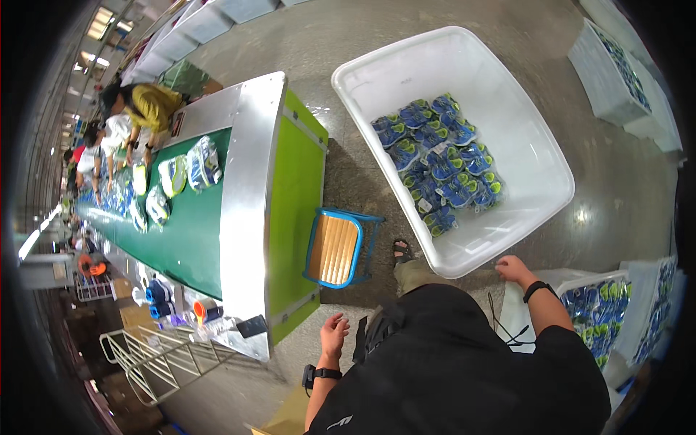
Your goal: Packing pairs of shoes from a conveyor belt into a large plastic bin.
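Observation:
My left hand (333, 338) hangs empty beside the right end of the conveyor table, fingers loosely bent and apart. A dark band with a small device circles that wrist. Just outside the near rim of a big white plastic tub (540, 130) is my right hand (514, 270), loosely curled with nothing visible in it; whether it touches the tub I cannot tell. Several blue and lime-green shoes in clear bags (442, 163) lie in the tub, toward its left side. More bagged shoes (203, 163) rest on the green conveyor belt (196, 232) at left.
A blue-framed stool with a wooden seat (335, 251) stands between table and tub. A phone (252, 326) and bottles (206, 310) crowd the table's near corner. Below is a metal rack (163, 362). Filled bins (598, 312) stand at right. Co-workers (148, 105) line the belt's far side.

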Demonstrator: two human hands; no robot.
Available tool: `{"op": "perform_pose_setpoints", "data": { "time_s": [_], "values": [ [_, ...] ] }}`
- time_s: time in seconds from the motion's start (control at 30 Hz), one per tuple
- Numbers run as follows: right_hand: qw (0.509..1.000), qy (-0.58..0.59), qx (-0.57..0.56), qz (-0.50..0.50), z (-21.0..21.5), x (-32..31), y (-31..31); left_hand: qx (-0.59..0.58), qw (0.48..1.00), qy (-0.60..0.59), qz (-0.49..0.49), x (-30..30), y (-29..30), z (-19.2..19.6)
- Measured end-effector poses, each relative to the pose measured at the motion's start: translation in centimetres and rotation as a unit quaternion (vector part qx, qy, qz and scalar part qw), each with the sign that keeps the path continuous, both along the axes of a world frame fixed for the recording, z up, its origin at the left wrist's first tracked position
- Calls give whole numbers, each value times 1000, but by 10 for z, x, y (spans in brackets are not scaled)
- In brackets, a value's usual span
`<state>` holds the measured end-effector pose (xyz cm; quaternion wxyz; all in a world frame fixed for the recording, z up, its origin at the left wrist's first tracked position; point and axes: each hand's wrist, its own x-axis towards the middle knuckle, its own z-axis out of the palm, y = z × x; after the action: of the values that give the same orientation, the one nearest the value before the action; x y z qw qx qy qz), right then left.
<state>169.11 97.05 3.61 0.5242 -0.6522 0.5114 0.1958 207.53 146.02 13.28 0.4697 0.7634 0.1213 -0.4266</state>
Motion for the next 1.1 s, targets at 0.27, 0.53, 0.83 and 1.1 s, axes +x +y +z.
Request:
{"op": "perform_pose_setpoints", "data": {
  "time_s": [0.27, 0.53, 0.83, 1.1],
  "values": [
    [980, -149, -100, -81, 79, 84, 6, 47, 992, 83, 82, 88, 19, -5],
    [902, -131, -14, -412, 61, 32, 59, 17, 998, 12, -65, 203, -73, 15],
    [905, -86, 39, -414, 7, 58, 115, 86, 952, -214, -203, 353, -122, -4],
    [923, -21, 17, -383, 38, 177, 33, 226, 882, -405, -84, 560, -115, -24]
  ]
}}
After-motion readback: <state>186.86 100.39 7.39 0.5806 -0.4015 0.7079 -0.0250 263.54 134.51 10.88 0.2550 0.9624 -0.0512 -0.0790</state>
